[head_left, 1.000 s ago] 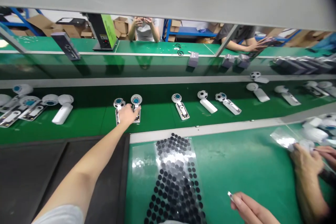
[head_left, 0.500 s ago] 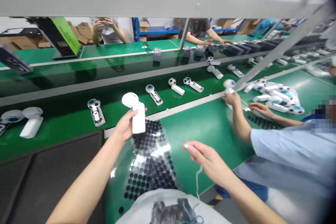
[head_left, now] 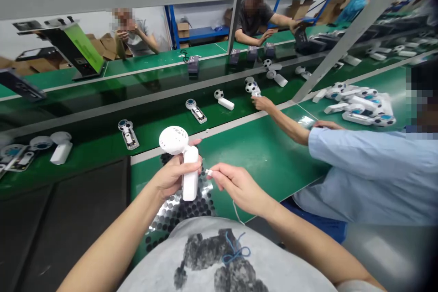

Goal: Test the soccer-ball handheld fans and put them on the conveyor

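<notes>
My left hand (head_left: 169, 177) is closed around a white handheld fan (head_left: 190, 185), its round head up and its handle pointing down. Just right of the handle, my right hand (head_left: 242, 187) pinches a small white cable plug (head_left: 208, 172). A small gap separates the plug from the fan. From that hand a thin white cable (head_left: 237, 212) hangs down. Beneath the fan, a clear sheet of black round dots (head_left: 191, 210) lies on the green table (head_left: 270, 159), partly covered by my left hand and shirt.
Fans, some with opened handles (head_left: 128, 138), lie along the green belt (head_left: 164, 118) ahead. At right, a co-worker's hand (head_left: 262, 102) holds a football-patterned fan over the belt, near a fan pile (head_left: 362, 105). A slanted grey post (head_left: 345, 39) and overhead beam cross the view.
My right hand has brought the plug left, close to the fan. The fan has moved slightly right and down. The co-worker's hand has reached out to the belt with a fan.
</notes>
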`<state>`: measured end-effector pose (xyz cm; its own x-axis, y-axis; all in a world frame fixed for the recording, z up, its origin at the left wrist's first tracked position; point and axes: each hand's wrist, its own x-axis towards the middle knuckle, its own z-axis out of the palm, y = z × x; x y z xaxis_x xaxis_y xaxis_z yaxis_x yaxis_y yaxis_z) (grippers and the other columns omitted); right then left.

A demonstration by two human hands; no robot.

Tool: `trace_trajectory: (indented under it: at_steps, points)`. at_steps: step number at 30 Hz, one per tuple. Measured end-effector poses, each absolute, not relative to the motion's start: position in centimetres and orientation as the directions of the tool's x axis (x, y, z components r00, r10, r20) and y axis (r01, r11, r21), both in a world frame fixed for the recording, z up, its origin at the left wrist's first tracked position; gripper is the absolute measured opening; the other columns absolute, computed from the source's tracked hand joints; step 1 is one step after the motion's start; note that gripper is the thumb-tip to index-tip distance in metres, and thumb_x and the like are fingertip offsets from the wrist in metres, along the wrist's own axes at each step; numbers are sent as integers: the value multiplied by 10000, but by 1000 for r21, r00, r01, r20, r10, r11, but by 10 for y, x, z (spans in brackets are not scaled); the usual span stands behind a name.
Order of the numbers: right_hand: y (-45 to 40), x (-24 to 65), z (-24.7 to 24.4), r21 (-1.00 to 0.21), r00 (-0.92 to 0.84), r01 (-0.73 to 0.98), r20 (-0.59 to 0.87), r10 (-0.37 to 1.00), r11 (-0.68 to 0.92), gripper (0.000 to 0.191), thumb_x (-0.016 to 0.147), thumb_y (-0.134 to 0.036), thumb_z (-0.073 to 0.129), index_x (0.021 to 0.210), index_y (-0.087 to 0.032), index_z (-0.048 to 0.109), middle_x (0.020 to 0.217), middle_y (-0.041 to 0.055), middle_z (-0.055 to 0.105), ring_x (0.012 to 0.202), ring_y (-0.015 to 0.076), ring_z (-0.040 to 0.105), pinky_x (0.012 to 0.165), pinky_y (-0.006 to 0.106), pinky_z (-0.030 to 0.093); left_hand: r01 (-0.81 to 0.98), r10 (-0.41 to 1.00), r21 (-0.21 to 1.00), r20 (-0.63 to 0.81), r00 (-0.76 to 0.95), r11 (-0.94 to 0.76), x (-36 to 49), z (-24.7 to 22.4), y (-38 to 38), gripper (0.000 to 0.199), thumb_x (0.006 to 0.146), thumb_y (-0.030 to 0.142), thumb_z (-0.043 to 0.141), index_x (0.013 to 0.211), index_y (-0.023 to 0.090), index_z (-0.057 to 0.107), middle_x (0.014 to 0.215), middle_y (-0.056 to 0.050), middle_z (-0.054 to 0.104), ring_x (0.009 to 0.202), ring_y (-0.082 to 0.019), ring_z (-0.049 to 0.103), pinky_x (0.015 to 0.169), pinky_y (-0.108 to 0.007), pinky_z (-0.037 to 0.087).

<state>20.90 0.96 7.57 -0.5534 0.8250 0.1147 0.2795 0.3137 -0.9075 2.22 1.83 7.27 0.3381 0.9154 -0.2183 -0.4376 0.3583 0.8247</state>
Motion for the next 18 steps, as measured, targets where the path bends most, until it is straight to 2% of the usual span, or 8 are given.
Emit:
trace_trajectory:
  at_steps: [3, 5, 7, 11, 14, 18]
  points:
    - [11, 218, 72, -910, -558, 281, 104, 824, 305, 244, 911, -284, 373, 797, -173, 558, 598, -49, 465, 557, 88, 426, 537, 203, 326, -509, 904, 757, -263, 337, 410, 30, 76, 19, 497, 640, 430, 680, 1030, 142, 567, 855, -79, 620, 743, -192, 594, 687, -319, 476]
    - [10, 222, 70, -910, -565, 281, 100, 819, 305, 242, 912, -283, 370, 806, -173, 558, 599, -48, 470, 556, 89, 431, 537, 203, 331, -549, 911, 727, -305, 278, 412, 36, 75, 19, 451, 654, 511, 626, 889, 128, 592, 897, -100, 627, 721, -199, 601, 658, -329, 485]
    - [9, 224, 67, -902, -579, 289, 101, 809, 319, 241, 914, -283, 363, 807, -176, 551, 598, -46, 476, 556, 91, 439, 544, 207, 338, -524, 925, 763, -335, 180, 379, 43, 72, 19, 335, 654, 433, 645, 803, 141, 578, 869, -74, 633, 638, -159, 591, 591, -291, 482]
    - [6, 224, 61, -850, -616, 329, 137, 776, 411, 259, 924, -277, 336, 770, -182, 522, 614, -32, 494, 581, 106, 463, 575, 227, 352, -362, 942, 875, -333, 32, 321, 53, 62, 18, 217, 608, 255, 693, 712, 163, 526, 585, 26, 541, 498, -92, 514, 474, -200, 413]
    - [7, 220, 56, -802, -642, 353, 167, 748, 482, 259, 925, -261, 328, 736, -182, 485, 625, -22, 493, 593, 113, 463, 578, 230, 349, -305, 928, 887, -372, -28, 346, 61, 56, 18, 258, 601, 268, 714, 640, 160, 483, 502, 53, 463, 436, -65, 441, 428, -181, 354]
    - [9, 216, 49, -763, -665, 373, 176, 726, 527, 233, 921, -251, 331, 761, -175, 482, 688, 5, 526, 629, 123, 477, 592, 234, 350, -312, 892, 872, -433, -132, 377, 69, 55, 18, 296, 583, 325, 742, 651, 140, 521, 539, 48, 472, 466, -50, 426, 451, -175, 335]
